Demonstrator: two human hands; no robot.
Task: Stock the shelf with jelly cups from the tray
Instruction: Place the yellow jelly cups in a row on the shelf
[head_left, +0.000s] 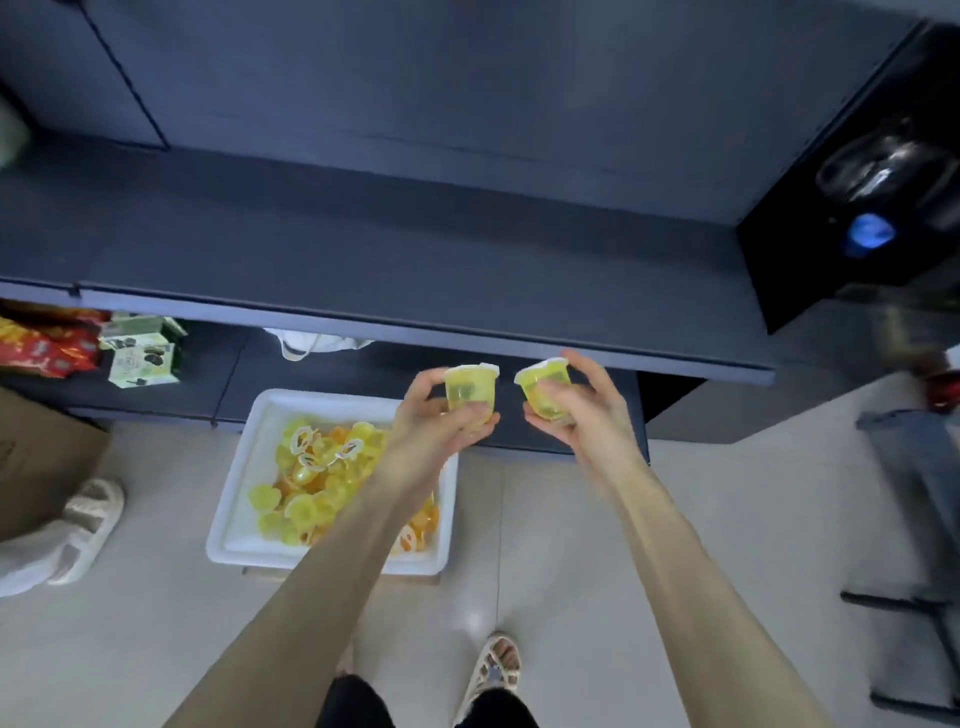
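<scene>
Holding a jelly cup in each hand here, both raised over the floor right in front of the dark blue shelf unit (363, 244). The left hand (436, 423) has its fingers and thumb curled round a small clear plastic cup of yellow jelly with a white foil lid (470, 395), sitting pretty much upright. The right hand (584, 410) grips a second yellow jelly cup (545, 389) the same way, except this one is tilted, lid leaning toward the left one. The two cups are near each other but not touching, both in front of the edge of the upper shelf board, above the lower shelf board (218, 374).

The rest of the stock is down in a white rectangular plastic tray (322, 401) on the pale tiled floor (571, 545), right up by the bottom of the shelf unit, below and left of the hands. It holds a jumbled pile of yellow and orange jelly cups (306, 499); the left forearm crosses over its right part.

On the lower shelf, off to the left: green and white cartons (143, 356), and red snack packets (41, 345) further left. A white cloth bag (317, 343) lies further back, behind the tray. A brown cardboard box (36, 457) stands on the floor at the left, with a cream sandal (88, 525) beside it. The person's own sandalled foot (496, 670) shows at the bottom. Far right there's a black cabinet (800, 270) with a clear water bottle with a blue cap (883, 166), a bit blurry.
</scene>
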